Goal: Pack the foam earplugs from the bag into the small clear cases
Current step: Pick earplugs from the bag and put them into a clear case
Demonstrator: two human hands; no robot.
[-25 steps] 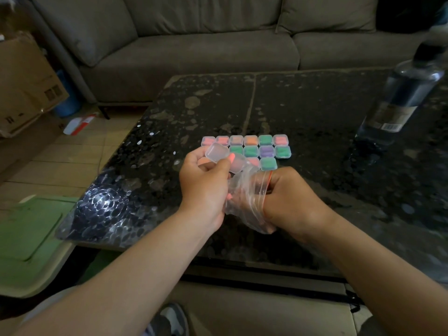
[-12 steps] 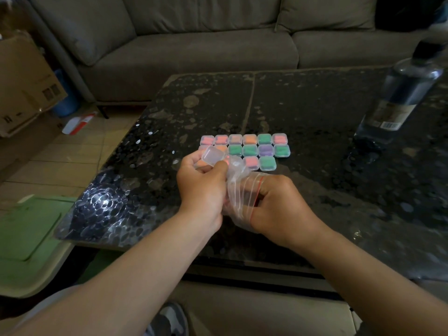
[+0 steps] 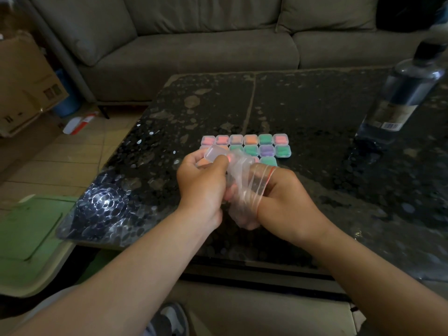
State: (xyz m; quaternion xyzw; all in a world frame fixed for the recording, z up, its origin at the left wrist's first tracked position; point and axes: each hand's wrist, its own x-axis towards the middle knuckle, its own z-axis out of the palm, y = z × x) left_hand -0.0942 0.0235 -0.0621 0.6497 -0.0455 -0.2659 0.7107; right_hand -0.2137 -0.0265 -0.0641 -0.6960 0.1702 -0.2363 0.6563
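Head-worn view, facing forward and down, near table (image 3: 315, 105)

surface: dark speckled table (image 3: 315, 98) | on it: rows of filled clear cases (image 3: 251, 139) | far right: clear bottle (image 3: 400, 98)

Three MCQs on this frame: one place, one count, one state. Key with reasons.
1. Where on the table does the bottle stand? A) far right B) near left corner C) dead centre
2. How many packed cases are in the back row? A) four B) six C) nine
3. What is the left hand doing? A) lying flat B) holding a clear case C) gripping the bottle
Key: 1A, it stands at the view's right edge. 2B, six lids sit side by side. 3B, fingers curl round it; the right hand grips the bag.
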